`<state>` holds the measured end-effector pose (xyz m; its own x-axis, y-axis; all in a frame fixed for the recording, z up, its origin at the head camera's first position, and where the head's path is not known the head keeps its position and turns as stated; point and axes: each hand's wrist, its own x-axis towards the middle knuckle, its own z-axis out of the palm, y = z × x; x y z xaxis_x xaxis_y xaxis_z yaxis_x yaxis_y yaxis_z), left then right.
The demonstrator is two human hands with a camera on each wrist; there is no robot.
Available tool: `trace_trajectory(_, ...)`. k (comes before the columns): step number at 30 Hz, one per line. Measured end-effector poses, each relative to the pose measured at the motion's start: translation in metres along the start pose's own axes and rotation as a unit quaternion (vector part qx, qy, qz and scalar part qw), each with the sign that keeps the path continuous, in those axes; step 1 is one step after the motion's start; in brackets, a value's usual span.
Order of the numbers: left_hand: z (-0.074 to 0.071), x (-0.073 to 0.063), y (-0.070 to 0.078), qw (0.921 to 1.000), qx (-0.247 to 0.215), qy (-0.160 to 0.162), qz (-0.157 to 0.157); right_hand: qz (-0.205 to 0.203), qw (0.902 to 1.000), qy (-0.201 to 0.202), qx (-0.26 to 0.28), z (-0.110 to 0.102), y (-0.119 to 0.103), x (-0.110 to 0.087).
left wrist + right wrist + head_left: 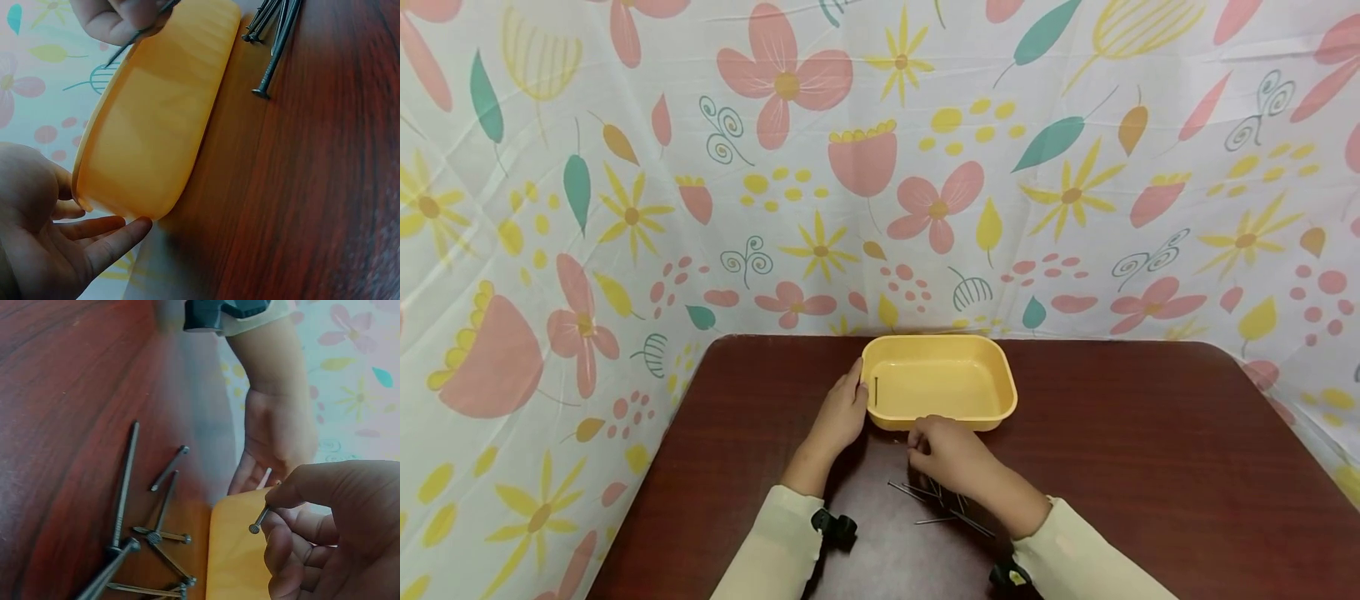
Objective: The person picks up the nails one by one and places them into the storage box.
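Note:
A shallow yellow plastic tray point(940, 421) stands near the table's back edge, with one nail point(876, 392) lying inside at its left end. My left hand point(841, 414) grips the tray's left end, thumb at the rim and fingers against the outside wall. Just in front of the tray's near side is my right hand point(951, 454). Between its thumb and fingertips it pinches a dark metal nail point(261, 519), head end sticking out. Below that hand, several loose nails point(973, 523) lie crossed in a small pile on the table.
The dark reddish-brown wooden table point(1135, 467) stretches out to both sides of the tray. Right behind it hangs a white cloth point(1060, 275) with printed flowers, which also runs along the left. A black wrist strap point(835, 529) is on the left sleeve.

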<state>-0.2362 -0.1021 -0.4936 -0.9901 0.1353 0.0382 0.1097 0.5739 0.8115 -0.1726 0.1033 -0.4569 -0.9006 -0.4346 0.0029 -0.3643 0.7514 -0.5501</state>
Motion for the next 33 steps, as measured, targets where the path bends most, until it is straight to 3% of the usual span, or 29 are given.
trace_trajectory(17, 0.002, 0.001, -0.001, 0.9999, 0.010, 0.008, 0.008, -0.021, 0.9978, 0.050, 0.039, -0.015, 0.003, 0.006)
trace_trajectory(27, 0.000, 0.001, 0.001, 1.0000, 0.002, 0.002, 0.003, 0.019, 0.9907, 0.001, 0.134, -0.025, 0.000, 0.008)
trace_trajectory(33, 0.000, 0.001, 0.000, 1.0000, 0.003, 0.001, 0.002, 0.011, 0.9855, -0.005, 0.169, -0.026, 0.001, 0.010)
